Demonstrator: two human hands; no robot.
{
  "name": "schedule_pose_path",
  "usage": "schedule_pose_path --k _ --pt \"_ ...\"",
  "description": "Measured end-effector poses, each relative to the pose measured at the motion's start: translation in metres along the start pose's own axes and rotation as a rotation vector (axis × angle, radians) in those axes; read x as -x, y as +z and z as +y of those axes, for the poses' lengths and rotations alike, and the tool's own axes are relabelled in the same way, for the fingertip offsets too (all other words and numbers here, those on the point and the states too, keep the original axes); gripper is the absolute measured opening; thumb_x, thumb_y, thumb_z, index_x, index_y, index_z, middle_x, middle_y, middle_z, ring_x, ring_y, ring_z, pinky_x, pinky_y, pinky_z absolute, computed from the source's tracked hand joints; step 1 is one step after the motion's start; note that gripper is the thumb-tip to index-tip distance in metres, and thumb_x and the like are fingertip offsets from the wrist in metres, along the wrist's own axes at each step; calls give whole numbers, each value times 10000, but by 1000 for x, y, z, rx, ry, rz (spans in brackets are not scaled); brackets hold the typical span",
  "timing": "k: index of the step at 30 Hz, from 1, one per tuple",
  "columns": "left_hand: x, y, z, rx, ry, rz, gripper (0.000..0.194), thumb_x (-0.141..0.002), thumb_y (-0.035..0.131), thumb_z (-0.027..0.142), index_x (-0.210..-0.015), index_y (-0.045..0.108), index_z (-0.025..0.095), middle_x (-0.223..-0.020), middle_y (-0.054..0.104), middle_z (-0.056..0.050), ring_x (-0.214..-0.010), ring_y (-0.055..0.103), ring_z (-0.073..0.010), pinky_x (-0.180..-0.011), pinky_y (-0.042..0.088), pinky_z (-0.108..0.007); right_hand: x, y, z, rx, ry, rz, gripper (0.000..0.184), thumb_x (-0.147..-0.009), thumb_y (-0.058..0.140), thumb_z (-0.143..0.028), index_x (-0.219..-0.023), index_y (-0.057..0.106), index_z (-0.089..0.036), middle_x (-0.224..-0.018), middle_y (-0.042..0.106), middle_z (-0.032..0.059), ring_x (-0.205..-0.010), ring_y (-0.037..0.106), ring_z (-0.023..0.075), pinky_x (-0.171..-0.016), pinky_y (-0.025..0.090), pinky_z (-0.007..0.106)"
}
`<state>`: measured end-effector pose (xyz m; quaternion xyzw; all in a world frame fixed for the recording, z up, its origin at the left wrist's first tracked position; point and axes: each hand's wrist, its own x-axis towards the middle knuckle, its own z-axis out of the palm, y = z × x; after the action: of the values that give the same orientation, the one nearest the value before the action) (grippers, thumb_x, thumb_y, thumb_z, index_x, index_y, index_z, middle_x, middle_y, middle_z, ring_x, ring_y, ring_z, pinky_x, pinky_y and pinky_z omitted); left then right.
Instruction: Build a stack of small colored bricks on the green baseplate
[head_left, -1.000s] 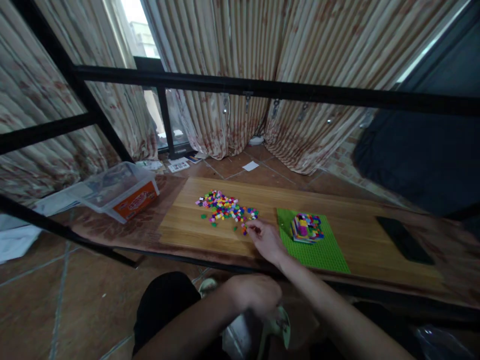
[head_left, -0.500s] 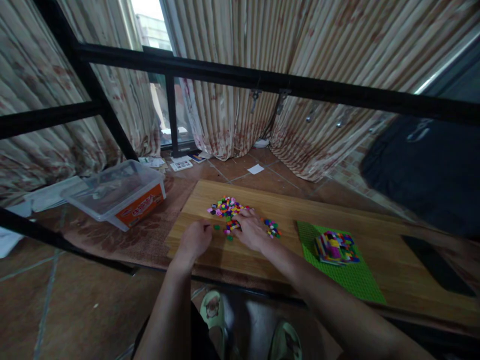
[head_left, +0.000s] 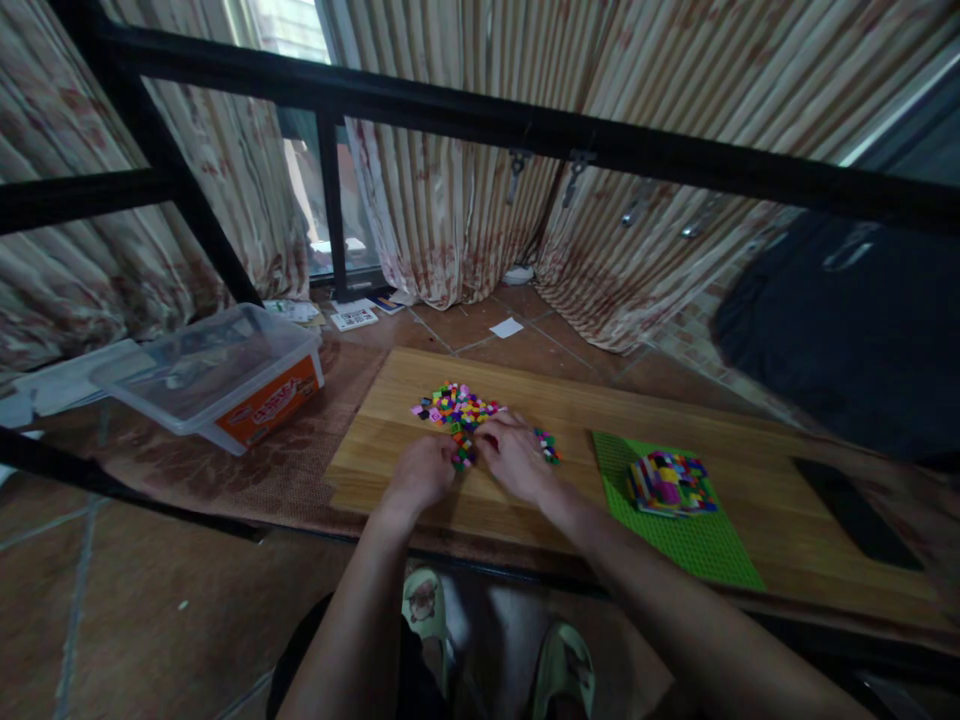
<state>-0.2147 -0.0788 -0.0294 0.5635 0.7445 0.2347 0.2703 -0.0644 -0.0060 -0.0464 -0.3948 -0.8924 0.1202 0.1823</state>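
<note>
A heap of small coloured bricks (head_left: 456, 407) lies on a wooden board (head_left: 390, 440). My left hand (head_left: 421, 473) rests at the heap's near edge, fingers curled against the bricks. My right hand (head_left: 516, 456) lies palm down over the heap's right part, fingers bent on the bricks; what either hand holds is hidden. To the right, a green baseplate (head_left: 705, 545) carries a many-coloured brick build (head_left: 670, 482).
A clear plastic tub with an orange label (head_left: 217, 375) stands at the left on a brown mat. A dark flat phone (head_left: 855, 512) lies at the right of the board. Black metal bars (head_left: 525, 130) cross in front of striped curtains. My slippered feet (head_left: 559, 665) are below.
My left hand came up from my lap to the board and has moved right to the heap. My right hand shifted from the heap's right edge onto the bricks.
</note>
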Motion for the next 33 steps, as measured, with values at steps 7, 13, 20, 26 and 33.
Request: schedule_pose_path --k 7,13,20,26,33 --pt "2 -10 0 -150 -115 -12 274 -835 432 160 -801 702 192 -822 720 -102 -800 658 -212 -661 419 -269 -20 19 -30 103 152 -35 135 -799 631 -310 -809 690 -189 -978 646 125 -1017 533 284 -923 387 439" --pt "-5 -4 9 160 -99 153 195 -839 504 223 -784 686 182 -728 691 -65 -731 642 -194 -649 446 -260 -2 -1 -17 -328 144 144 118 -820 619 -291 -832 713 -220 -926 666 56 -957 577 209 -905 423 370" --pt "10 22 58 1460 -210 -287 209 -713 741 293 -832 674 135 -767 700 -49 -637 641 -120 -625 527 -232 48 -32 -5 -1122 307 438 225 -731 720 -419 -890 746 -261 -1058 675 29 -1019 597 185 -909 457 325" --pt "18 50 87 1437 -143 -349 324 -573 820 192 -864 692 131 -746 694 -19 -640 630 -95 -634 515 -197 80 -53 8 -1125 400 577 194 -716 728 -408 -822 753 -247 -911 717 23 -910 627 179 -864 474 329" --pt "20 83 112 1045 177 -205 251 -652 727 235 -883 679 148 -730 669 5 -608 566 -86 -577 442 -195 112 -80 26 -1099 559 593 261 -643 753 -426 -762 723 -196 -689 675 7 -654 575 138 -610 457 260"
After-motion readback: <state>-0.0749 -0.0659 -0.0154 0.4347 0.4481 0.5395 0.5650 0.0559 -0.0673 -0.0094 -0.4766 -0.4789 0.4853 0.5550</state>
